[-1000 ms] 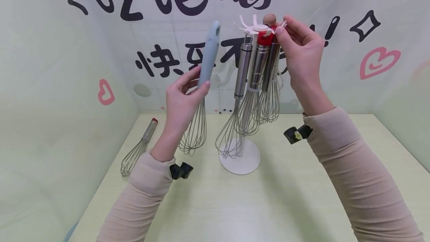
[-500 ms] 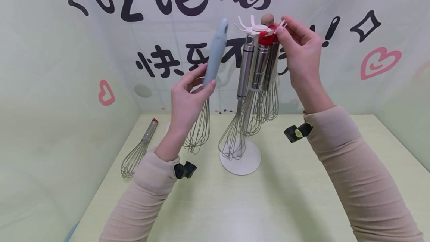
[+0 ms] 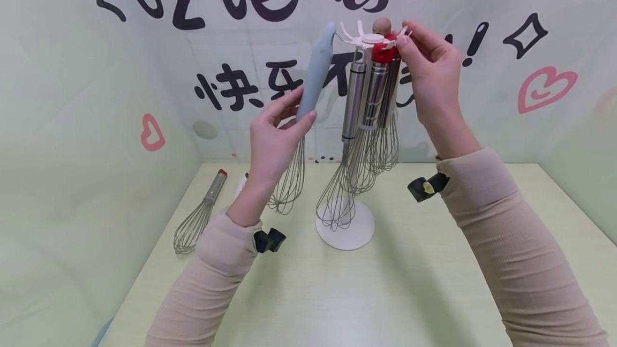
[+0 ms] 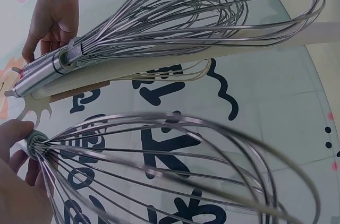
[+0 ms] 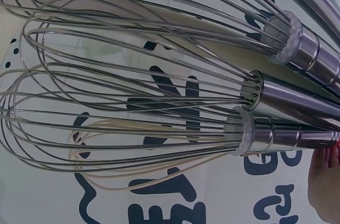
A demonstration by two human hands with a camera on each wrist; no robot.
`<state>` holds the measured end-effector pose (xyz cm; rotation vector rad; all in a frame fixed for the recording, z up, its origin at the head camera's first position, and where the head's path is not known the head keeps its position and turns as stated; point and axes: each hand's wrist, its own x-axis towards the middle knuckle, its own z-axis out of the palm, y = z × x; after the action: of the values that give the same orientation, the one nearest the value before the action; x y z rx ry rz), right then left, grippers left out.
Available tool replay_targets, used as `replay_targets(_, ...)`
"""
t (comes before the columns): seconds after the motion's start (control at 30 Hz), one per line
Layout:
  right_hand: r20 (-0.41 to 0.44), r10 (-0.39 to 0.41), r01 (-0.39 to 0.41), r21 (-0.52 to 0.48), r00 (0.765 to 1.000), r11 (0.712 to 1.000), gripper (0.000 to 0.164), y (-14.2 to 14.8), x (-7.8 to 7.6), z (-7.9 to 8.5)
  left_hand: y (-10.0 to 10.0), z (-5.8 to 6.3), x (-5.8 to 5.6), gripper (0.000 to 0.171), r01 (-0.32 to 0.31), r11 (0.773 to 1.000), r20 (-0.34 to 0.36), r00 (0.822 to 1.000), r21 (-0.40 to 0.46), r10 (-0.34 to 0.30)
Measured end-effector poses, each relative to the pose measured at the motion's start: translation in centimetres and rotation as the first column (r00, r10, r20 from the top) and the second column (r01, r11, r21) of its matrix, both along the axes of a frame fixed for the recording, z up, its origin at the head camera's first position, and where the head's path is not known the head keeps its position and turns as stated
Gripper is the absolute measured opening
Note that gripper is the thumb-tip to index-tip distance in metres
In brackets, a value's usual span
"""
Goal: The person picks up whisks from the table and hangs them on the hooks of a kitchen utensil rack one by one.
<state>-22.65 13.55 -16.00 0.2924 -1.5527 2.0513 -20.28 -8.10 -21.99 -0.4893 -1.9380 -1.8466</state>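
Observation:
My left hand grips a balloon whisk by its light-blue handle, wires pointing down. The handle's top end lies right at a left hook of the white hanging rack; I cannot tell whether the hook is in the hole. In the left wrist view the whisk's wires spread from my fingers. My right hand pinches a hook on the rack's right side. From the rack hang a steel-handled whisk, a red-topped whisk and others behind, partly hidden.
The rack's round white base stands on the pale table. A red-ended whisk lies at the table's left edge. Behind my left wrist a white handle shows. A printed cloth wall closes the back.
My left hand has moved the blue-handled whisk right and slightly up, to the rack's left hook. The right hand stays at its hook, with the rack's top turned or shifted slightly.

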Motion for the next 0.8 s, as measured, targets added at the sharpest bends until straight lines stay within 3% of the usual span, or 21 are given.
replay_targets(0.33,0.027,0.004,-0.004,-0.003,1.000,1.000,0.038,-0.34,0.19,-0.33,0.29,0.01,-0.15,0.045,-0.003,1.000,-0.016,1.000,0.022,0.003)
replay_targets(0.8,-0.016,-0.025,0.024,-0.032,1.000,0.999,0.041,-0.86,0.57,-0.85,0.79,0.03,-0.32,0.045,-0.013,0.999,-0.021,1.000,0.049,0.014)
